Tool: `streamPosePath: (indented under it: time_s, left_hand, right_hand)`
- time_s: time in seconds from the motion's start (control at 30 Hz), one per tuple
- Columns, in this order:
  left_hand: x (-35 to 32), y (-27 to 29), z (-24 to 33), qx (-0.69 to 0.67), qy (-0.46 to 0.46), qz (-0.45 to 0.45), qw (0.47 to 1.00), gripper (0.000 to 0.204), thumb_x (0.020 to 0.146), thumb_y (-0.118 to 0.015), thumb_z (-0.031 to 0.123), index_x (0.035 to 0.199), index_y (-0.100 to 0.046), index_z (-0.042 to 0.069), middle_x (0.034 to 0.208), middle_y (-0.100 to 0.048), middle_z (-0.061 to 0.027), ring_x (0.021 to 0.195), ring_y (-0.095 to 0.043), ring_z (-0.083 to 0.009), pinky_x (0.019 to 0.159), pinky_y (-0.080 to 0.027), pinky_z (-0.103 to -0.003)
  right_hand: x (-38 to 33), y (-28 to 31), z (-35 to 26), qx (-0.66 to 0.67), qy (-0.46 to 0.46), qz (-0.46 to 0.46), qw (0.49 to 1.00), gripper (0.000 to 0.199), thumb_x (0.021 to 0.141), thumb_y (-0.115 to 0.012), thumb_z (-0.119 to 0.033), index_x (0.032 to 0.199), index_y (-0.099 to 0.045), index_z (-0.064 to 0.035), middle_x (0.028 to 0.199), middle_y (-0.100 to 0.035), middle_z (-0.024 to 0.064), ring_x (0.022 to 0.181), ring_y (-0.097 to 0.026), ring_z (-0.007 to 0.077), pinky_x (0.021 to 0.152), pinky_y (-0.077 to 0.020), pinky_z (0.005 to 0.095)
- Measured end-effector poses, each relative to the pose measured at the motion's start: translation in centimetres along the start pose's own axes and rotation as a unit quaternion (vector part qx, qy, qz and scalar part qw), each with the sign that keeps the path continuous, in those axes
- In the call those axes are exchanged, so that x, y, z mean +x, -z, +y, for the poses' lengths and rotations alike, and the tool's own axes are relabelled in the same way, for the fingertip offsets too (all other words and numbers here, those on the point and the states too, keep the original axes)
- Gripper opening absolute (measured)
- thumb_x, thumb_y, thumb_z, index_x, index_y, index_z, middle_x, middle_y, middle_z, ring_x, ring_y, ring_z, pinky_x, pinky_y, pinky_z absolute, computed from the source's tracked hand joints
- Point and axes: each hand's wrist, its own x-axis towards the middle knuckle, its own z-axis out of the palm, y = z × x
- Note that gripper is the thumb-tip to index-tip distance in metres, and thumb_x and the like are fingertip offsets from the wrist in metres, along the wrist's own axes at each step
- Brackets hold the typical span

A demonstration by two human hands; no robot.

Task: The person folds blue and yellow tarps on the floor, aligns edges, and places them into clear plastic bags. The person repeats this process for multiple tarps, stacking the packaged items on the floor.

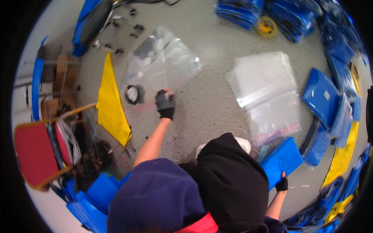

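Observation:
My left hand (pixel 166 103), in a grey and black fingerless glove, reaches down over the floor with its fingers curled. Its fingertips are at the near edge of a clear plastic bag (pixel 163 62) lying flat; whether they pinch that edge is too small to tell. Just left of this hand sits a roll of tape (pixel 132 94) with a black rim. Low on the right, my right hand (pixel 283 183), gloved the same way, grips the edge of a flat blue folded packet (pixel 283 161). The packet is held beside my knee, its far part close to a stack of clear plastic bags (pixel 268 93).
Blue wrapped packets (pixel 321 97) and bundles line the right side. More blue bundles (pixel 239 13) and a yellow roll (pixel 266 26) lie at the far right. To the left are a yellow sheet (pixel 110 101), a red chair (pixel 34 155) and a wheeled chair base (pixel 116 31).

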Motion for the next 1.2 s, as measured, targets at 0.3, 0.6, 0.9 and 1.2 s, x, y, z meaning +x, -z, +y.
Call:
streamPosePath:
  time_s: [0.3,0.6,0.9,1.2]
  left_hand:
    - [2.9,7.6,-22.7,0.235,0.198,-0.041,0.951,0.026,0.083,-0.056,0.027,0.100,-0.067,0.011,0.095,-0.066,-0.0178,0.086,-0.062,-0.0365,0.076,-0.049,-0.043]
    - [6.1,7.5,-14.8,0.007,-0.088,-0.157,0.984,0.032,0.076,-0.067,0.013,0.106,-0.060,0.007,0.092,-0.063,-0.0138,0.085,-0.060,-0.0338,0.074,-0.048,-0.042]
    - [7.9,1.0,-10.4,-0.090,-0.222,-0.203,0.950,0.023,0.081,-0.063,0.014,0.103,-0.065,0.010,0.087,-0.064,-0.0134,0.077,-0.061,-0.0333,0.068,-0.049,-0.040]
    - [6.5,-3.3,-4.9,-0.130,-0.179,-0.180,0.958,0.045,0.087,-0.057,0.020,0.129,-0.052,0.005,0.133,-0.048,-0.0208,0.123,-0.044,-0.0418,0.103,-0.034,-0.048]
  right_hand:
    - [-3.3,-12.6,-4.9,-0.164,0.009,-0.048,0.985,0.089,0.072,-0.078,-0.032,0.141,-0.029,-0.0036,0.135,-0.044,0.0158,0.119,-0.047,0.0346,0.099,-0.0402,0.0480]
    - [-2.3,-19.0,-5.6,-0.214,0.011,0.003,0.977,0.078,0.074,-0.076,-0.026,0.138,-0.036,-0.0031,0.132,-0.048,0.0135,0.117,-0.049,0.0317,0.098,-0.0414,0.0466]
    - [2.6,-30.8,-6.2,-0.375,0.103,-0.046,0.920,0.081,0.076,-0.075,-0.038,0.138,-0.036,-0.0017,0.132,-0.049,0.0130,0.117,-0.049,0.0284,0.097,-0.0415,0.0407]
    - [9.0,-45.6,-6.1,-0.380,0.028,-0.155,0.912,0.071,0.068,-0.078,-0.033,0.121,-0.052,0.0062,0.111,-0.062,0.0164,0.099,-0.060,0.0255,0.089,-0.0475,0.0372]
